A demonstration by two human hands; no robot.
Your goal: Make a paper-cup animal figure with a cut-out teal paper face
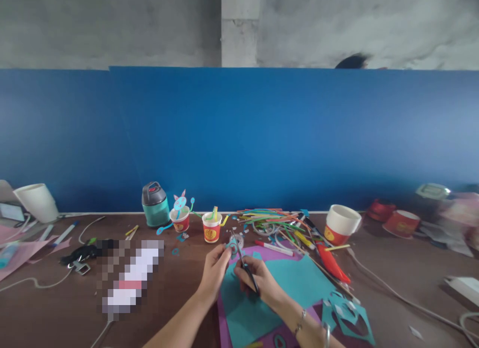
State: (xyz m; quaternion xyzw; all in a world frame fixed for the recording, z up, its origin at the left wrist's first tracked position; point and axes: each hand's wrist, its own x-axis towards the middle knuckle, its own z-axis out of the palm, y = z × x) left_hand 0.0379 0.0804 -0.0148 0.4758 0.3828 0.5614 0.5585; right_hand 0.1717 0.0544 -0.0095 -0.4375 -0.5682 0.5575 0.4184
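My left hand [214, 269] pinches a small teal paper piece [232, 246] that has a ring drawn on it. In my right hand [265, 282] is a pair of scissors with black handles [254, 284], its blades pointing up and left across the paper piece. Whether the blades are closed I cannot make out. Beneath both hands lies a large teal sheet [299, 278] on top of purple paper [223, 315]. A roll of clear tape [239, 241] seems to sit just behind the paper piece. Teal offcuts with round holes [359, 333] lie to the right.
Two decorated paper cups [180, 222] [211, 232] stand behind my left hand, near a teal-grey canister [156, 212]. Coloured straws [267, 217], a red marker [275, 248] and a white mug [341, 222] are at the back right. A cable [404, 300] crosses the right side; a blue partition [239, 138] rises behind.
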